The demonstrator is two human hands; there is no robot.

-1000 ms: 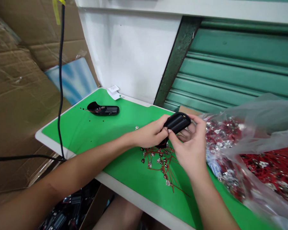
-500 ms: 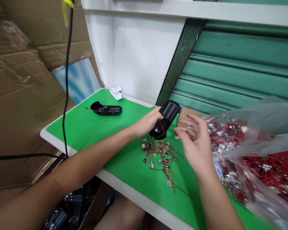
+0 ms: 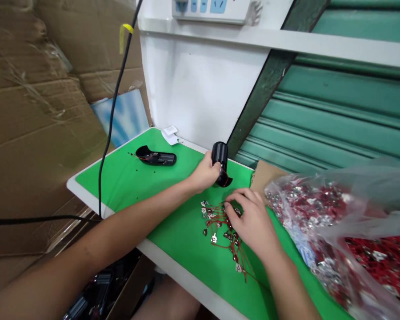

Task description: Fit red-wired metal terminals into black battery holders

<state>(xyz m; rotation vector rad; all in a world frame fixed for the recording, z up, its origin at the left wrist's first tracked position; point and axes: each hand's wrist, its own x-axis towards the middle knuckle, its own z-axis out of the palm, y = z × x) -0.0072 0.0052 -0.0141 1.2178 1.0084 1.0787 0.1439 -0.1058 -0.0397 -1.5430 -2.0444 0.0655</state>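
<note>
My left hand (image 3: 205, 171) grips a black plastic housing (image 3: 220, 162) with a thin red wire on it, held upright just above the green mat (image 3: 126, 178). My right hand (image 3: 251, 220) lies palm down on a small heap of red wires with metal contacts (image 3: 222, 229), its fingers curled onto the wires; whether it has pinched one I cannot tell. A second black housing (image 3: 156, 157) with a red wire lies flat on the mat's far left part.
A clear plastic bag (image 3: 336, 222) full of red wires with metal contacts fills the right side. A black cable (image 3: 111, 115) hangs down at the left. Cardboard boxes stand to the left; a green shutter and a white wall with a power strip (image 3: 210, 8) stand behind.
My right hand let go of the black housing and dropped onto the wire heap. My left hand turned the housing upright and carried it left and back.
</note>
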